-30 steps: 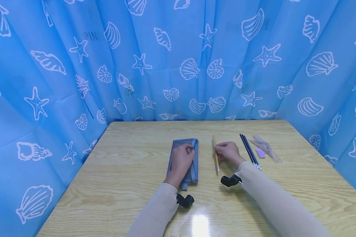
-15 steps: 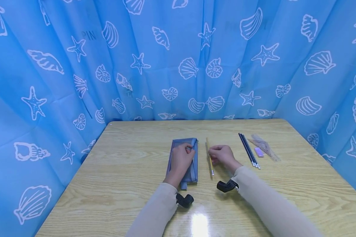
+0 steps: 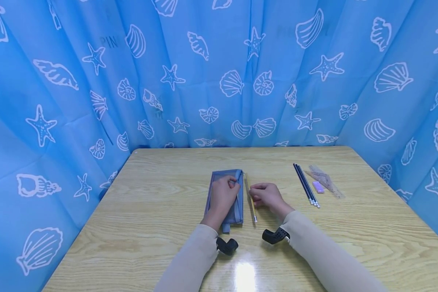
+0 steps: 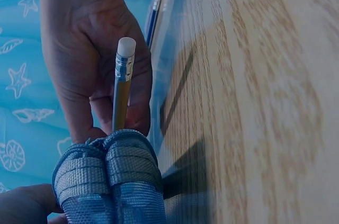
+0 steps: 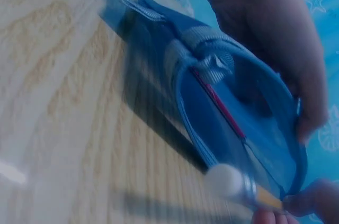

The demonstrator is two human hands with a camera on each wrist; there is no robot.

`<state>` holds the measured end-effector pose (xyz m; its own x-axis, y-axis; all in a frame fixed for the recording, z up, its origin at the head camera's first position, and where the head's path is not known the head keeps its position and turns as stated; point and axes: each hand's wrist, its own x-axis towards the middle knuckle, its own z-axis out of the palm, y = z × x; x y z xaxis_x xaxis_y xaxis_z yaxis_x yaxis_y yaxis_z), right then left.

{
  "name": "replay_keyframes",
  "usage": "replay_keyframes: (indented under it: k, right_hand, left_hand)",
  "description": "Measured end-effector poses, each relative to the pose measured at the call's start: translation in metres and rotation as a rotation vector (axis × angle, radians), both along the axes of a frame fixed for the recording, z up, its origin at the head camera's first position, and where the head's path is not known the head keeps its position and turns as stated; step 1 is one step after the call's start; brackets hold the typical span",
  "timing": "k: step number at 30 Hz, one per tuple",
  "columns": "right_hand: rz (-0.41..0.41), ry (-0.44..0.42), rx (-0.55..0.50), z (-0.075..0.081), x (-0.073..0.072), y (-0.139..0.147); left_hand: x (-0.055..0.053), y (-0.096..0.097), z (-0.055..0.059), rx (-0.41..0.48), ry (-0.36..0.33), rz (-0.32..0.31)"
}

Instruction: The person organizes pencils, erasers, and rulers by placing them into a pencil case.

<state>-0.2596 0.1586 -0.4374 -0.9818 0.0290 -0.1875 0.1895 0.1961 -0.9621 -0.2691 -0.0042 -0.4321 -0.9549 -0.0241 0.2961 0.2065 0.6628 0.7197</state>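
Note:
A blue mesh pencil case (image 3: 234,211) lies on the table, its zipped mouth gaping in the right wrist view. My left hand (image 3: 223,195) rests over it and pinches the edge of the mouth; the thumb tip lies hidden in part. Between the fingertips of my right hand (image 3: 268,195) is a yellow pencil (image 3: 253,209), its white eraser end pointing toward me. The pencil stands just right of the case, beside the opening. In the left wrist view the pencil (image 4: 122,102) shows behind the case's end (image 4: 132,168). A thin red strip (image 5: 220,105) shows inside the mouth.
To the right lie several dark pencils (image 3: 306,185) side by side. Beyond them are a purple eraser (image 3: 318,187) and clear plastic rulers (image 3: 326,181). A blue shell-print curtain (image 3: 211,73) hangs behind the wooden table (image 3: 149,194).
My right hand has carried the yellow pencil leftward, from a gap away to right beside the pencil case. The left hand has stayed on the case.

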Motion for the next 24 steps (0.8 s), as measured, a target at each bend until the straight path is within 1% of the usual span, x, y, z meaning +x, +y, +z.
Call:
replay_keyframes:
  k: [7, 13, 18, 24]
  right_hand:
    - [0.039, -0.008, 0.004, 0.004, 0.004, -0.008]
    - [0.052, -0.015, 0.015, 0.004, 0.003, -0.013]
    - [0.058, -0.024, -0.004, 0.004, 0.001, -0.015]
    - [0.051, -0.032, -0.037, 0.003, -0.001, -0.019]
  left_hand:
    - [0.0, 0.0, 0.0, 0.009, -0.01, -0.009]
    - [0.001, -0.001, 0.002, 0.013, -0.012, -0.018]
    - [0.001, -0.001, 0.002, -0.004, -0.003, -0.017]
    - [0.002, 0.0, 0.002, -0.005, -0.001, -0.015]
